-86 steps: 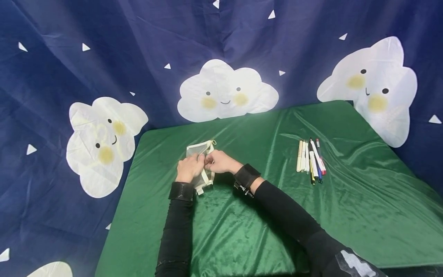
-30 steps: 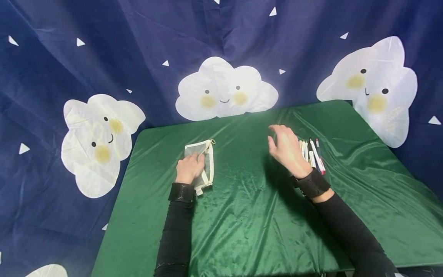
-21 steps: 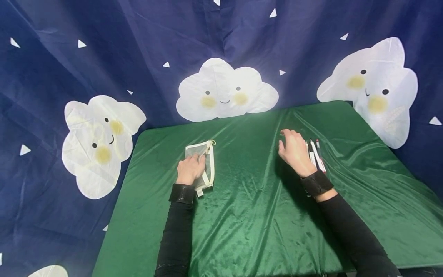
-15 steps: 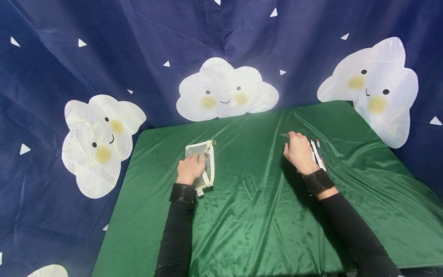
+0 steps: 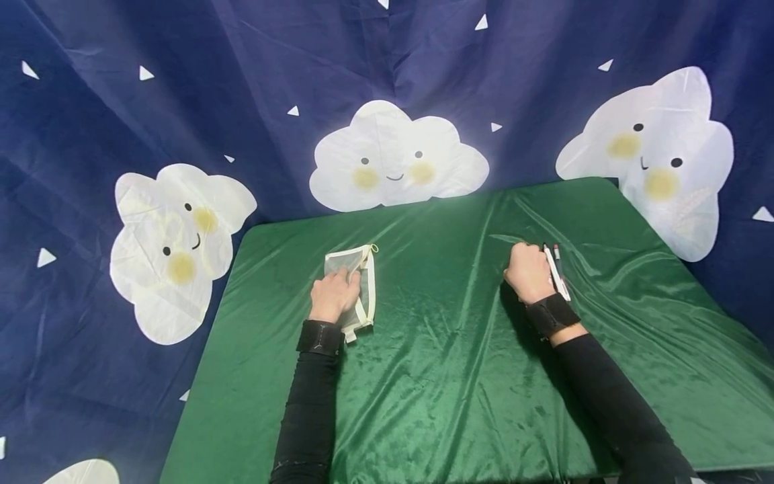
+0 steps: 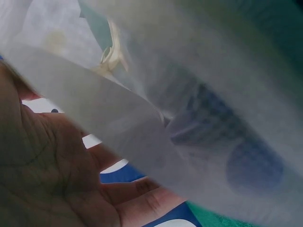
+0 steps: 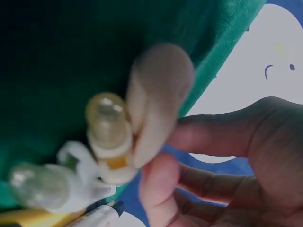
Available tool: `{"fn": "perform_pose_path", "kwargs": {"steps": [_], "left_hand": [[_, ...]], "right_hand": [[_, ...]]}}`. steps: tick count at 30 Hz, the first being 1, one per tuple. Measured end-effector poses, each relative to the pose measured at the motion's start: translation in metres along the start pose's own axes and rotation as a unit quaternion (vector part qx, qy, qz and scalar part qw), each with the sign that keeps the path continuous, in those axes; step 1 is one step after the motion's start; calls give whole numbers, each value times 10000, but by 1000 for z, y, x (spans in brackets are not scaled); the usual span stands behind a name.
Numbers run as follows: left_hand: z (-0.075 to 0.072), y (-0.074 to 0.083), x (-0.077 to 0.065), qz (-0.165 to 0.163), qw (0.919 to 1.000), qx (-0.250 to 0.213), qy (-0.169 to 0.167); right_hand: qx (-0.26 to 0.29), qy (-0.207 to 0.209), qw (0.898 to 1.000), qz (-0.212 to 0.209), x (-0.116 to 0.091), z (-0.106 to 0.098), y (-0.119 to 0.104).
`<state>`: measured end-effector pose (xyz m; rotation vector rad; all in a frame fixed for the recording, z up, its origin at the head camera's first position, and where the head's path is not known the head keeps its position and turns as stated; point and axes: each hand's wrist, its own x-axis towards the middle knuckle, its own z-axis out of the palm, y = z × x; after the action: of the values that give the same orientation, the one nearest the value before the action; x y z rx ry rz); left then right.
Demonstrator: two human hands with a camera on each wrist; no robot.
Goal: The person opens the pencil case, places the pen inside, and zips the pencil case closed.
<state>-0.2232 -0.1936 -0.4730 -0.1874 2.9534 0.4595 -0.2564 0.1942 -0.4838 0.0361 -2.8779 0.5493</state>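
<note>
My left hand [image 5: 334,296] holds a see-through mesh pencil pouch [image 5: 371,286] with cream edging and a ring zip pull, left of the table's middle. Close up in the left wrist view, the pouch's mesh side [image 6: 113,109] spreads in front of the fingers [image 6: 151,203]. Over at the pens, my right hand [image 5: 529,272] pinches a beige marker [image 7: 161,85] between thumb and forefinger, seen in the right wrist view. Right against it is a pen with an amber see-through end [image 7: 108,123]. The hand hides most pens in the head view.
White pens [image 5: 557,274] and a dark pen with a red end [image 5: 557,252] lie right of my right hand. A yellow pen [image 7: 42,218] and one with a clear rounded cap [image 7: 38,187] show lower. Green cloth [image 5: 423,376] covers the table; a cloud-print curtain [image 5: 387,54] hangs behind.
My right hand has left the pouch, moved right to the pens, lowered, and closed its fingers on the beige marker. The left hand has stayed at the pouch.
</note>
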Motion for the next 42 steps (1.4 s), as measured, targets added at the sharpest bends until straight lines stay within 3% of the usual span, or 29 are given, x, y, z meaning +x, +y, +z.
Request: {"fn": "perform_pose_path", "kwargs": {"steps": [7,19,26,32,42], "left_hand": [[0,0,0,18,10000,97,-7],[0,2,0,42,9999,129,29],[0,1,0,53,9999,53,99],[1,0,-1,12,9999,95,55],[0,2,-4,25,9999,101,61]], "right_hand": [[-417,77,9991,23,1,2,-1],[-168,-303,9989,325,6,-1,2],[245,-252,9973,647,7,-14,-1],[638,-64,9976,249,6,-29,-3],[1181,-458,9910,423,9,-41,-2]]}}
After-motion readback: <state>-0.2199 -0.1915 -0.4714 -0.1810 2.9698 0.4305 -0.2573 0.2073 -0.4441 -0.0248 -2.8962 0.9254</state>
